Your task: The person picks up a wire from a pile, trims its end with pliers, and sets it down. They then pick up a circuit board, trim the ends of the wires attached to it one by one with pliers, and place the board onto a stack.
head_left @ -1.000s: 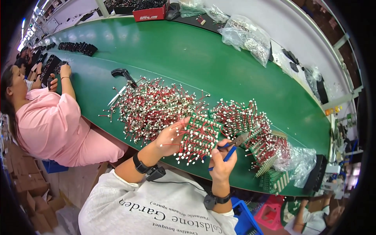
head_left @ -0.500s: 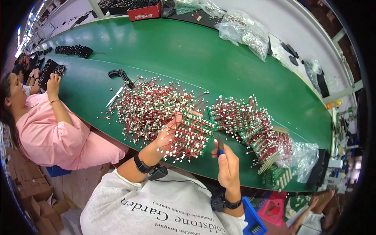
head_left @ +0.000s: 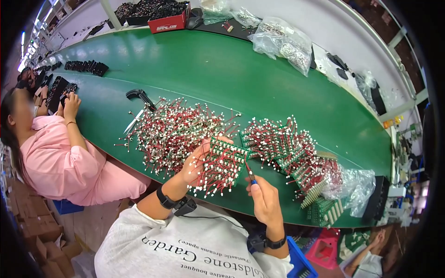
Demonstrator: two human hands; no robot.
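My left hand (head_left: 190,169) is closed on the edge of a green circuit board panel (head_left: 225,162) covered with red wires and small white connectors. In my right hand (head_left: 266,204) is a blue-handled tool (head_left: 252,178) with a narrow metal tip; its exact kind is not clear. The tip is at the panel's right edge, by a red wire, though whether it touches is too small to tell. Beside and beyond my left hand lies a big heap of wired boards (head_left: 174,132). More wired panels (head_left: 282,141) overlap in a row to the right.
White scissors (head_left: 133,121) and a black curved strip (head_left: 139,95) lie left of the heap. Clear plastic bags (head_left: 354,185) and bare green panels (head_left: 324,211) are at the right end of the green table (head_left: 208,65). A person in pink (head_left: 60,162) works at the left.
My right hand has moved slightly left, bringing the tool's tip up to the panel's right edge. The panel has shifted a little with my left hand. My view has turned slightly.
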